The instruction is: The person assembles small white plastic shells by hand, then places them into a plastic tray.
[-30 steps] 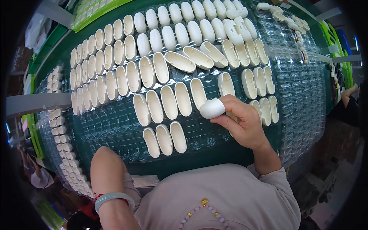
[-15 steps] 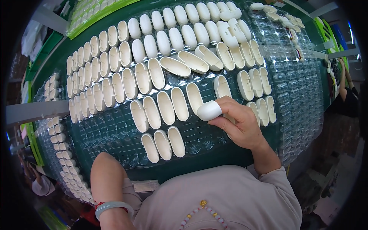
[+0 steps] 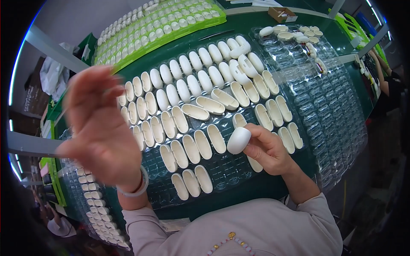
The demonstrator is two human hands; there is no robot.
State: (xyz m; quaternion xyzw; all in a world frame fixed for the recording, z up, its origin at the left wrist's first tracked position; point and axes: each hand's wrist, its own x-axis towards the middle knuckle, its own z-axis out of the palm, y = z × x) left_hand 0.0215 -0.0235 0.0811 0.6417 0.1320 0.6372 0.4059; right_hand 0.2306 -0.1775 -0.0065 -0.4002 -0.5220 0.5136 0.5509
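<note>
My right hand pinches a smooth white oval plastic shell between thumb and fingers, its rounded outer face up. It hovers over the right part of a clear blister tray. My left hand is raised over the tray's left side, blurred, thumb and fingers apart, nothing seen in it. Hollow-up cream shells stand in rows near the middle, with several slanted shells behind them. Farther back, white shells lie rounded side up. A few notched white shells are stacked on others at the back right.
A lime-green rack of small white pieces stands at the back. More clear blister trays lie to the right, with loose shells on their far end. A small cardboard box sits behind. Metal posts flank the table; other people work at both sides.
My left hand has come up from low beside my body to above the tray's left side. My right hand still holds the shell, now tipped more upright. The view takes in more of the far table.
</note>
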